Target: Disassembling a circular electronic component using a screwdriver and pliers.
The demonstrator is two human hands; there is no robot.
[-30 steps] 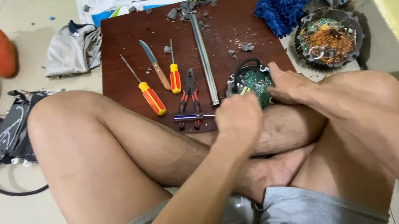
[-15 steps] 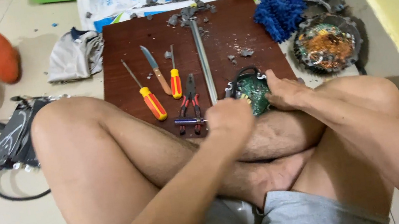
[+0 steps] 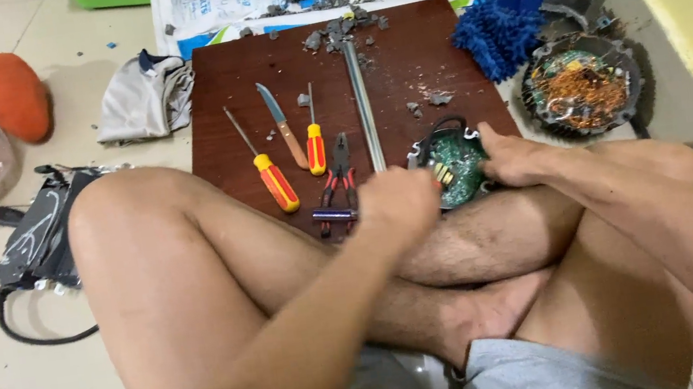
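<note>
left hand (image 3: pixel 401 201) closed in a fist at the circuit board's (image 3: pixel 457 166) left edge; what it grips cannot be told. right hand (image 3: pixel 513 156) presses the board's right side, fingers curled. board lies on the wooden board (image 3: pixel 400 62). two screwdrivers (image 3: pixel 273 177), one knife (image 3: pixel 282 124), one pliers (image 3: pixel 338 173).

Seated cross-legged, bare knees raised to either side and shins folded across one another below the grip. Left hand (image 3: pixel 401 205) reaching in from the lower middle, forearm running straight up over the crossed shins, fingers curled down and closed, blurred at the knuckles. Right hand (image 3: pixel 513 159) coming in from the far right with the forearm laid along the right thigh, fingers bent and pressed down just beside the left hand, thumb pointing inward toward it.
</note>
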